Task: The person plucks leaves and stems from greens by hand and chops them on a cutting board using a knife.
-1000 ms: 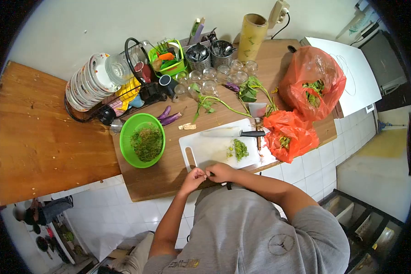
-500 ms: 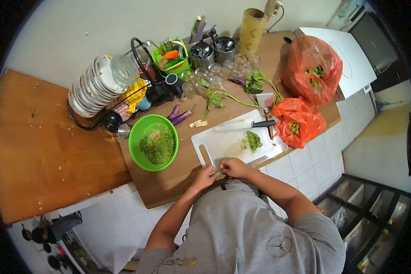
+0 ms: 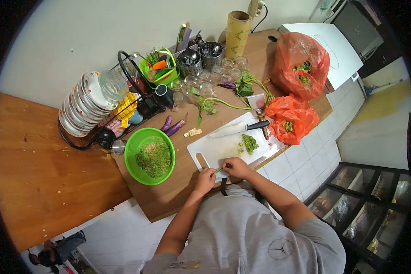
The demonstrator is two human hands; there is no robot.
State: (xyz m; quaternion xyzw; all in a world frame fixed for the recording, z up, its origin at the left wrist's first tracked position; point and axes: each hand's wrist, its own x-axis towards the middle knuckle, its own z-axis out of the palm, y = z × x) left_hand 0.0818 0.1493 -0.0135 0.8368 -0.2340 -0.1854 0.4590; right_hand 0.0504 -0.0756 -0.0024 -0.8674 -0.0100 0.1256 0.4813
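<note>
Close to my body, at the front edge of the white cutting board (image 3: pixel 223 153), my left hand (image 3: pixel 205 181) and my right hand (image 3: pixel 237 168) pinch a thin green stem (image 3: pixel 219 170) stretched between them. Its exact kind is too small to tell. Chopped greens (image 3: pixel 249 144) lie on the board. Behind them a knife (image 3: pixel 237 129) with a black handle rests flat, its blade pointing left. To the left of the board stands a green colander (image 3: pixel 127 160) holding finely chopped greens (image 3: pixel 154 157).
Purple eggplants (image 3: pixel 174 125) and pale tempeh-like pieces (image 3: pixel 192 132) lie behind the board. Leafy stems (image 3: pixel 223 104) stretch across the table. Two red plastic bags (image 3: pixel 301 64) sit at right. Glasses (image 3: pixel 214 75), a dish rack with plates (image 3: pixel 80 109) and a plastic-wrap roll (image 3: pixel 238 34) stand behind.
My hands have drawn slightly apart, and more of the green stem shows between them. The whole view has shifted and turned a little. The knife and chopped greens stay on the board.
</note>
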